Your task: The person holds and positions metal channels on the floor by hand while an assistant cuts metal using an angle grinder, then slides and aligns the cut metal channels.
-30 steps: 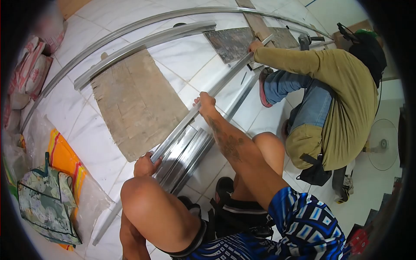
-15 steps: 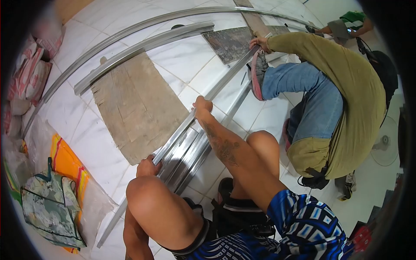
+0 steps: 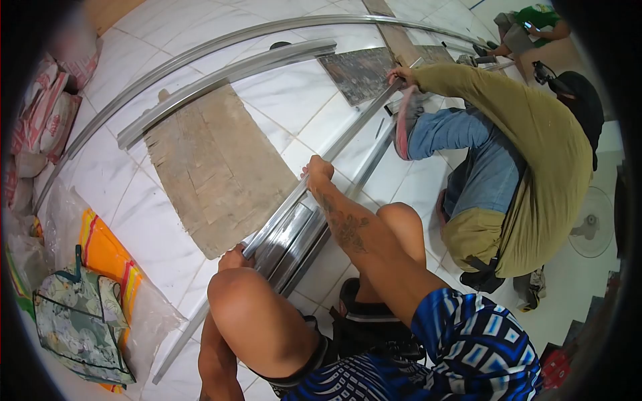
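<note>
A long silvery metal profile (image 3: 348, 136) runs diagonally from the lower left up to a co-worker's hand (image 3: 402, 75). My left hand (image 3: 236, 257) is wrapped round its lower part, beside my knee. Farther up, my right hand (image 3: 318, 171) grips the same profile with closed fingers. Beneath and to the right of it, several shiny metal profiles (image 3: 294, 248) lie side by side on the tiles. A brown board (image 3: 217, 170) lies flat to the left of the held profile.
The co-worker in an olive top (image 3: 548, 147) crouches at the right. Long profiles (image 3: 221, 75) lie across the back. A patterned bag (image 3: 80, 327) and red-white sacks (image 3: 57, 123) are at the left, a fan (image 3: 591, 224) at the right. Another person (image 3: 531, 30) sits at the far right.
The co-worker has leaned to the right, with a foot now beside the profile's far end. My hands keep their grip and have shifted slightly. The seated person has come further into view.
</note>
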{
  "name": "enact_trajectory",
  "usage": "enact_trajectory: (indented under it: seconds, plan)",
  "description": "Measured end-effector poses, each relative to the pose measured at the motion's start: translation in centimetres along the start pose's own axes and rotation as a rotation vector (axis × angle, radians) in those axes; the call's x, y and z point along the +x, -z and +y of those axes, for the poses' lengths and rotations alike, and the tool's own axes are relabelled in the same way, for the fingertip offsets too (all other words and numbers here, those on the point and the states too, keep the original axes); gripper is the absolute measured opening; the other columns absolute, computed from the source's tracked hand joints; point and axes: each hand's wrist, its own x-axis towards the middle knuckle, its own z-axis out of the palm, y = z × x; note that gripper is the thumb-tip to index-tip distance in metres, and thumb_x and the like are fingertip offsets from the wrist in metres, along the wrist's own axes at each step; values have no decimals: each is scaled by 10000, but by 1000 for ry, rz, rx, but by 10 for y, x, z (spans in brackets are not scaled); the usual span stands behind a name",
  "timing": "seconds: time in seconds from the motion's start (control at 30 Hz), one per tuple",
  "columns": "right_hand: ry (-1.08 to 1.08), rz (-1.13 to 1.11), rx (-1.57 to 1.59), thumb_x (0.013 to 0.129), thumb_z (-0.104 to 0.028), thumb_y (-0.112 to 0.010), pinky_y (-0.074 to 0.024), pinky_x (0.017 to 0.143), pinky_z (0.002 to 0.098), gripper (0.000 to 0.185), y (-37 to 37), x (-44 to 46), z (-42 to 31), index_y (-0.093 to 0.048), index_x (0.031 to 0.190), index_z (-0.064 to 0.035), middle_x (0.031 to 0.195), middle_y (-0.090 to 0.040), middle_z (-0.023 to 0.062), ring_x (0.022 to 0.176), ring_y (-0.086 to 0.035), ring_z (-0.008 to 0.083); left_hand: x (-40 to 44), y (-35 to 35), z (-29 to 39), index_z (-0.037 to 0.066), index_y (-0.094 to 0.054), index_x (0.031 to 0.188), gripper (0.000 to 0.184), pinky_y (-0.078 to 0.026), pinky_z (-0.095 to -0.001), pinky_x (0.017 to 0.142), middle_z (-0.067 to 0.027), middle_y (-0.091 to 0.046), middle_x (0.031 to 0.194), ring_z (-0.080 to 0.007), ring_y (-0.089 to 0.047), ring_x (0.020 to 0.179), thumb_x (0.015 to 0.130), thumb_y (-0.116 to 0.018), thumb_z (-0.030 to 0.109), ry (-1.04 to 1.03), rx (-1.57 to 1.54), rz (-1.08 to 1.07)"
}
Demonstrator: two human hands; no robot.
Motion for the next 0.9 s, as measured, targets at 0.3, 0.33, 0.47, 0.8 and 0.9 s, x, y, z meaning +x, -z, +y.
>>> enact_trajectory:
  seconds: [0.3,0.33,0.47,0.8,0.9]
  plan:
    - [-14,-15,45,860,-101,-505,-481,541,401,186,1,-4,0,-547,987,28,812,-582,133,601,-580,234,-3,10,1,193,-606,1243,507,-531,-487,867,-193,-697,1076,-385,-665,1009,800,-705,419,-6,-33,-64]
    - [-13,-27,45,864,-104,-504,-490,556,410,212,2,-10,-2,-550,1017,34,837,-595,144,619,-593,244,-4,10,2,193,-602,1250,512,-531,-485,872,-193,-695,1085,-382,-664,1016,799,-708,410,3,-27,-66]
    - [-31,-56,52,874,-111,-503,-516,607,435,296,5,-18,-5,-551,1117,51,916,-626,177,677,-629,277,-14,18,9,190,-578,1287,542,-526,-477,895,-194,-685,1120,-372,-657,1044,799,-718,378,17,-1,-74]
    - [8,7,24,857,-90,-518,-441,481,367,119,0,1,2,-522,882,27,728,-540,112,547,-543,232,-22,23,15,75,-612,1204,514,-532,-458,854,-194,-705,1027,-366,-673,967,738,-745,248,-10,-85,-8]
    - [4,8,13,852,-89,-528,-440,482,364,119,1,-2,1,-522,874,28,718,-538,106,544,-536,225,-21,19,12,78,-613,1200,513,-535,-464,845,-198,-707,1012,-369,-674,961,737,-752,253,-29,-55,23]
